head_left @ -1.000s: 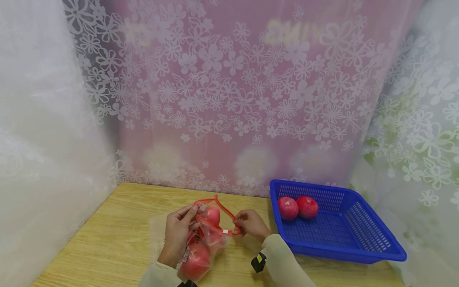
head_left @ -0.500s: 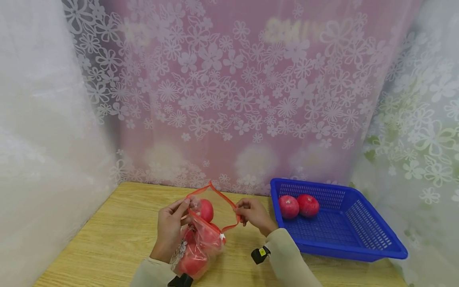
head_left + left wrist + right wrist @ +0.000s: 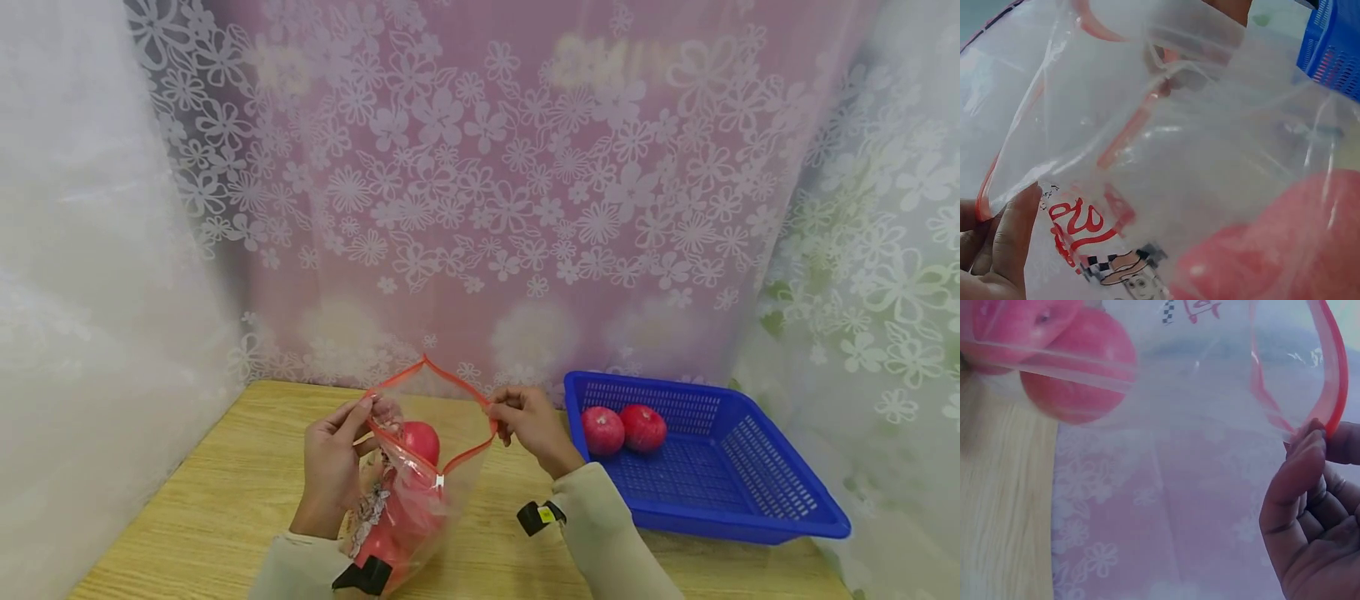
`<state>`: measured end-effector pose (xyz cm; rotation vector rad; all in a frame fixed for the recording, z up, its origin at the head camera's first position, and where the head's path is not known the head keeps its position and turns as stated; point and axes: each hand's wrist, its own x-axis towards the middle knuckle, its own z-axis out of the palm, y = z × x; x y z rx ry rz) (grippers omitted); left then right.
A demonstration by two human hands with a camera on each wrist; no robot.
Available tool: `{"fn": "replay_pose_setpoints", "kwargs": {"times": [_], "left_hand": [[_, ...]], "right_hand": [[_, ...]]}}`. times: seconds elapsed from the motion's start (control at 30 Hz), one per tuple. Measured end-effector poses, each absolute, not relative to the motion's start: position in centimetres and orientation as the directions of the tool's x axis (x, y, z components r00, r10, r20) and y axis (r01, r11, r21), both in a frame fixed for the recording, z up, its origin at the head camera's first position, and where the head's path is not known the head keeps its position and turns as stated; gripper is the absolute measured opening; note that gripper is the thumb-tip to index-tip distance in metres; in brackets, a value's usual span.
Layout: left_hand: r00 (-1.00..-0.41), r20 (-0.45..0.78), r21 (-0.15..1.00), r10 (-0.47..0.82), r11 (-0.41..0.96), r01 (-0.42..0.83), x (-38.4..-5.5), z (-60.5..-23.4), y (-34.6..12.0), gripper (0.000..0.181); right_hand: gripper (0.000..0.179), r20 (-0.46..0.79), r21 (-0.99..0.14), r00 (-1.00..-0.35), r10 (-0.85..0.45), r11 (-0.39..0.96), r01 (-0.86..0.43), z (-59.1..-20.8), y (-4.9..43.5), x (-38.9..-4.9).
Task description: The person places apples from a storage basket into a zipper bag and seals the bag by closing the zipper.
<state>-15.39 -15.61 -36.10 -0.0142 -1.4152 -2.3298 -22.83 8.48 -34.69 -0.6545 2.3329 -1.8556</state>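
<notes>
A clear zip bag (image 3: 468, 392) with a red zip edge stands with its mouth spread wide between my hands. My left hand (image 3: 328, 471) pinches the left side of the mouth between thumb and fingers. At the opposite side, the right hand (image 3: 531, 427) pinches the red edge, also plain in the right wrist view (image 3: 1310, 506). Several red apples (image 3: 422, 443) lie low in the bag, two showing through the plastic in the right wrist view. A white slider (image 3: 440, 481) sits at the near corner of the zip. Red lettering (image 3: 1085, 225) and a cartoon figure are printed on the plastic.
To the right, a blue slotted basket (image 3: 720, 525) stands on the wooden table (image 3: 225, 467), with two red apples (image 3: 622, 429) at its left end. Flower-patterned sheets (image 3: 525, 208) hang behind the table and at both sides.
Both hands have risen, and the left has moved further left. Between them the bag's mouth has been lifted and pulled much wider. The basket and its apples stay put.
</notes>
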Motion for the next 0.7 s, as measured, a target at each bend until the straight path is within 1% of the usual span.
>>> {"fn": "replay_pose_setpoints", "kwargs": {"times": [0.2,0.4,0.7], "left_hand": [[-0.907,0.277,0.804,-0.316,-0.441,0.399,-15.2,-35.8,-16.3,0.019],[-0.913,0.268,0.802,-0.307,-0.454,0.388,-15.2,-35.8,-16.0,0.02],[-0.927,0.232,0.828,-0.295,-0.439,0.347,-15.4,-36.3,-15.1,0.019]], "right_hand": [[0.012,0.237,-0.94,-0.899,-0.368,0.147,-0.308,-33.4,8.1,-22.3],[0.011,0.243,-0.938,-0.903,-0.354,0.152,-0.312,-33.1,8.5,-22.2],[0.015,0.228,-0.937,-0.906,-0.357,0.172,-0.304,-34.2,9.4,-22.6]]}}
